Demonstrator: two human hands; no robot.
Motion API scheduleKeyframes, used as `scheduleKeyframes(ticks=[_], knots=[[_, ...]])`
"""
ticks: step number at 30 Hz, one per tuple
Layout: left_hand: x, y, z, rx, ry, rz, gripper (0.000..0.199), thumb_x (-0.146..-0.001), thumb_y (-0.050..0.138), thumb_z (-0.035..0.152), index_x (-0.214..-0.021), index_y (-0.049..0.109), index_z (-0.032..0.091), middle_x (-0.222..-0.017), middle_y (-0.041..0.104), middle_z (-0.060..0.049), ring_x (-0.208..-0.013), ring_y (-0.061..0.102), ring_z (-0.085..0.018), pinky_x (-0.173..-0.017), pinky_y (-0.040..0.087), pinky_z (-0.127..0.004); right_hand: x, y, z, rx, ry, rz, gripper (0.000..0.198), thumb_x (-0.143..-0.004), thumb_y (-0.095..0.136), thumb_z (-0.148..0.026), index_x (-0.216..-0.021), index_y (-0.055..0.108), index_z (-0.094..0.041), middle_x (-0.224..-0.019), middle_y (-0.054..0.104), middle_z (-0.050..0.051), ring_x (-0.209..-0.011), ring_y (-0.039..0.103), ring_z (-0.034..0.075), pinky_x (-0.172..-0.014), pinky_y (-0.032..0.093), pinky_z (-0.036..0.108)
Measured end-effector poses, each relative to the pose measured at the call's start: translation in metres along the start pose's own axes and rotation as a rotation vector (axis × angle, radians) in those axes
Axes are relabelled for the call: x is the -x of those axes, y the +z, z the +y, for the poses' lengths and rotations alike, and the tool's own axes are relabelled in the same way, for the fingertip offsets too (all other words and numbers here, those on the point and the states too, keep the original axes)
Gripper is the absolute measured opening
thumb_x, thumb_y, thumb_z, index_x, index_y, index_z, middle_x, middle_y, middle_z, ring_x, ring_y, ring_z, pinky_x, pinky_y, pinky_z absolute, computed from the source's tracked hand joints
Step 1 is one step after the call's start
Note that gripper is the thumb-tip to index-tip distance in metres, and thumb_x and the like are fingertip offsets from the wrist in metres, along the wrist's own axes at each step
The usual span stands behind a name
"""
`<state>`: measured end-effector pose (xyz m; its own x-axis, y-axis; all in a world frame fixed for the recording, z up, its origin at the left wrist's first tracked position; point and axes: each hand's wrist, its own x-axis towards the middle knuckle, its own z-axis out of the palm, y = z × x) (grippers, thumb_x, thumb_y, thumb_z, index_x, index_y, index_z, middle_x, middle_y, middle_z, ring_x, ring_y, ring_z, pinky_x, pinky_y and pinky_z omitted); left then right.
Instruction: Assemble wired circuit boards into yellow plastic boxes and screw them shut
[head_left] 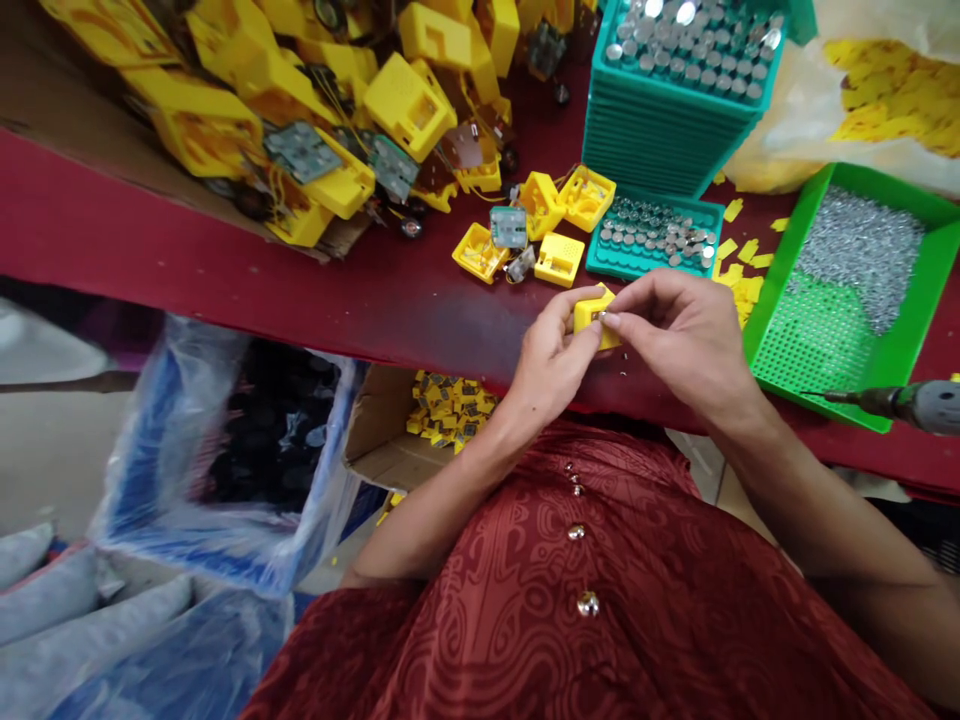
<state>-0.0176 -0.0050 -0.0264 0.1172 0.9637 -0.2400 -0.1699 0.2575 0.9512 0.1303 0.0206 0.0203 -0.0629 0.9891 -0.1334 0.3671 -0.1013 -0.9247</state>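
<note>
My left hand [553,345] is wrapped round a small yellow plastic casing [589,312] above the table's front edge. Thumb and forefinger of my right hand [679,330] pinch together at the casing's near face, on something too small to name. Just beyond lie several opened yellow housings [559,258] with wires and a green circuit board [509,227]. To their right is a shallow teal tray [622,262] holding rows of silvery round pieces. A few tiny bits rest on the cloth below my right fingertips.
Yellow housings [409,105] are heaped at the back left. Stacked teal trays [660,130] stand behind. On the right are a green basket [825,345] of small metal parts and a power screwdriver [930,405]. A cardboard box [386,430] sits below the table edge.
</note>
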Motion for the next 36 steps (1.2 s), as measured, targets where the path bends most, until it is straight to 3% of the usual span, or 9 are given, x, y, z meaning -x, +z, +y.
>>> scheduleKeyframes(ticks=[8, 13, 19, 22, 25, 31, 36], knots=[[0.006, 0.003, -0.003, -0.287, 0.148, 0.108, 0.034, -0.096, 0.061, 0.026, -0.129, 0.065, 0.021, -0.107, 0.079, -0.006, -0.088, 0.068, -0.019, -0.084, 0.055, -0.034, -0.003, 0.007, -0.010, 0.022, 0.109, 0.027, 0.016, -0.075, 0.072, -0.002, -0.079, 0.063, -0.015, -0.073, 0.066, -0.003, -0.065, 0.061, 0.008, -0.061, 0.046, 0.023], [0.010, 0.004, 0.002, -0.375, 0.169, 0.109, 0.032, -0.097, 0.064, 0.023, -0.128, 0.066, 0.023, -0.106, 0.079, -0.005, -0.078, 0.064, -0.018, -0.080, 0.052, -0.035, -0.004, 0.007, 0.000, 0.081, 0.042, -0.011, 0.016, -0.074, 0.066, -0.004, -0.083, 0.062, -0.017, -0.074, 0.065, -0.003, -0.067, 0.061, 0.009, -0.062, 0.045, 0.025], [0.008, -0.003, 0.001, -0.271, 0.119, 0.014, 0.035, -0.099, 0.064, 0.028, -0.134, 0.066, 0.023, -0.123, 0.080, -0.007, -0.102, 0.073, -0.022, -0.093, 0.058, -0.035, -0.012, -0.008, 0.011, 0.210, -0.106, -0.065, 0.023, -0.073, 0.074, -0.009, -0.091, 0.063, -0.019, -0.078, 0.062, -0.003, -0.069, 0.053, 0.009, -0.064, 0.041, 0.026], [0.006, -0.011, 0.003, -0.233, 0.085, -0.082, 0.039, -0.099, 0.067, 0.033, -0.137, 0.067, 0.023, -0.135, 0.078, -0.009, -0.114, 0.074, -0.024, -0.103, 0.060, -0.037, -0.022, -0.017, 0.013, 0.169, -0.058, -0.205, 0.027, -0.072, 0.083, -0.012, -0.087, 0.063, -0.019, -0.076, 0.059, -0.004, -0.067, 0.049, 0.008, -0.060, 0.039, 0.024], [0.006, -0.017, 0.004, -0.244, 0.052, -0.171, 0.043, -0.096, 0.073, 0.038, -0.137, 0.069, 0.023, -0.133, 0.079, -0.010, -0.118, 0.074, -0.025, -0.105, 0.060, -0.037, -0.026, -0.021, 0.018, 0.103, 0.057, -0.353, 0.027, -0.075, 0.084, -0.012, -0.087, 0.061, -0.019, -0.070, 0.054, -0.006, -0.062, 0.046, 0.008, -0.056, 0.036, 0.024], [0.005, -0.012, -0.001, -0.082, -0.024, -0.249, 0.048, -0.093, 0.078, 0.044, -0.134, 0.069, 0.021, -0.136, 0.077, -0.011, -0.120, 0.074, -0.026, -0.099, 0.064, -0.036, -0.017, -0.025, 0.026, 0.054, 0.093, -0.309, 0.027, -0.075, 0.085, -0.012, -0.084, 0.060, -0.018, -0.069, 0.051, -0.007, -0.061, 0.041, 0.006, -0.054, 0.031, 0.023], [-0.001, -0.009, 0.009, 0.237, -0.212, -0.265, 0.046, -0.089, 0.082, 0.040, -0.129, 0.069, 0.023, -0.130, 0.078, -0.009, -0.112, 0.080, -0.023, -0.090, 0.067, -0.033, -0.016, -0.041, 0.027, -0.119, 0.057, -0.212, 0.047, -0.071, 0.097, -0.045, -0.096, 0.066, -0.020, -0.079, 0.060, -0.002, -0.070, 0.052, 0.010, -0.060, 0.043, 0.024]])
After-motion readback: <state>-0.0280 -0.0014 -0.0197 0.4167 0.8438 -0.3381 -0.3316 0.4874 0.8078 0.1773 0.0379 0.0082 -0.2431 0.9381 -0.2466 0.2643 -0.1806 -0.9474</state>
